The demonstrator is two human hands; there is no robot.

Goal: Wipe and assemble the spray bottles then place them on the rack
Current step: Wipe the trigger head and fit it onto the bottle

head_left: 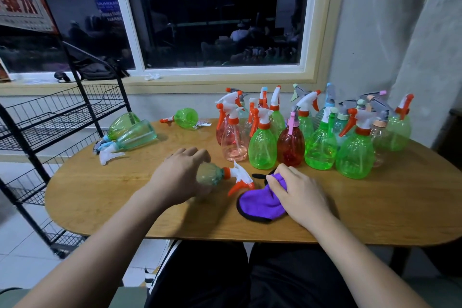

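Purple cloth (260, 204) gripped in my right hand (301, 195), left hand (175, 177) curled round a sideways bottle (209, 175): wiping, I judge, so next the cloth must meet the bottle.

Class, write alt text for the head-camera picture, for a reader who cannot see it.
A person's left hand grips a spray bottle turned on its side at a wooden table while the right hand holds a purple cloth beside it. Behind stand many upright bottles, mostly green; three other bottles lie at the left near a black wire rack.
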